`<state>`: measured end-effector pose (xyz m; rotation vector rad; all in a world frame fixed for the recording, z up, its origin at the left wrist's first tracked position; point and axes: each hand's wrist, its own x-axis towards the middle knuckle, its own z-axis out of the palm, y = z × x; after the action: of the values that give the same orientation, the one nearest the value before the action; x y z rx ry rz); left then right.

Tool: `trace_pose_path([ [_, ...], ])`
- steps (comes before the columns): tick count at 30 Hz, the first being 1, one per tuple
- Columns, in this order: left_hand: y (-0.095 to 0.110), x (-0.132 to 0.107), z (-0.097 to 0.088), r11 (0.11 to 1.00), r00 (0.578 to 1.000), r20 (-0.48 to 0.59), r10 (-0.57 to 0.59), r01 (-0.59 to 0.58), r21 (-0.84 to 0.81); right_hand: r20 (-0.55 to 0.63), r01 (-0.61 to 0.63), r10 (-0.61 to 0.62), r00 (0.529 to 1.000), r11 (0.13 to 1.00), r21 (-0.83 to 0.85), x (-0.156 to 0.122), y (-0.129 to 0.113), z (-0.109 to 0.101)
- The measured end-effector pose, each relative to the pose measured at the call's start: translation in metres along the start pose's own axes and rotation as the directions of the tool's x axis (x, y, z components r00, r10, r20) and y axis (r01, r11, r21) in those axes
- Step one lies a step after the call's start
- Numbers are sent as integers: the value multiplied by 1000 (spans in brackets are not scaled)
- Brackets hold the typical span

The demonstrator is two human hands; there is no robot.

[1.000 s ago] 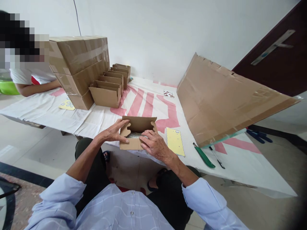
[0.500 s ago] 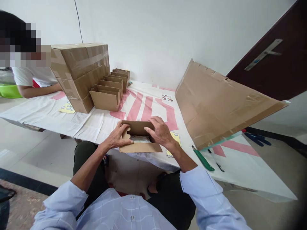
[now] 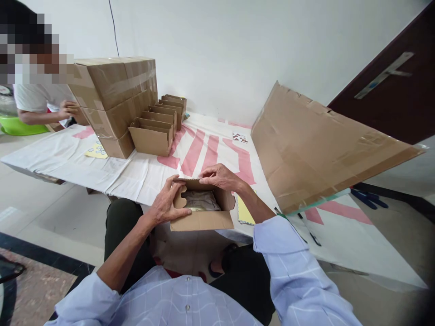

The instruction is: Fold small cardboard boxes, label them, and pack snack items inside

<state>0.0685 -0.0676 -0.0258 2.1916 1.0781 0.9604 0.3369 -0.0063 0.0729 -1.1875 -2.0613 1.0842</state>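
On my feed, beside the taped cartons (image 3: 113, 99) at the table's (image 3: 124, 175) left, a row of open boxes (image 3: 151, 141) overlaps so much I can't count them or see inside. At the near edge, the left hand (image 3: 166, 202) grips one open box (image 3: 204, 221) holding a pale packet (image 3: 203, 200); the right hand (image 3: 220, 176) has bent fingertips at the far flap (image 3: 193, 184), grip unclear to me, its forearm (image 3: 256, 206) partly covering one yellow card (image 3: 244, 213).

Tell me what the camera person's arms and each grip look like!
The left sleeve and right sleeve are light blue with thin white lines, ending around the elbows, the right one with a wide cuff. Below, the forearms are bare. The left grip and right grip are ordinary hands without gloves.
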Motion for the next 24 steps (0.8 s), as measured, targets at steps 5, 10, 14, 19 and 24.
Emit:
trace_pose_path([
  [5, 3, -10, 3, 999, 1000, -2, 9, -8, 42, -78, 81, -83, 994, 996, -20, -22, -10, 7],
  [10, 4, -15, 3, 999, 1000, -1, 13, -13, 44, -92, 87, -89, 992, 996, -21, -29, -13, 9],
  [14, 6, -17, 3, 999, 1000, 2, 16, -16, 51, -97, 69, -68, 993, 998, 8, -28, -14, 10],
  [19, 8, -23, 6, 997, 999, -14, 44, -43, 67, -55, 33, -32, 998, 999, 27, -33, -19, 9],
  [24, 12, -39, 11, 993, 997, -32, 66, -62, 100, -9, 3, -3, 1000, 999, -33, -57, -22, 6],
])
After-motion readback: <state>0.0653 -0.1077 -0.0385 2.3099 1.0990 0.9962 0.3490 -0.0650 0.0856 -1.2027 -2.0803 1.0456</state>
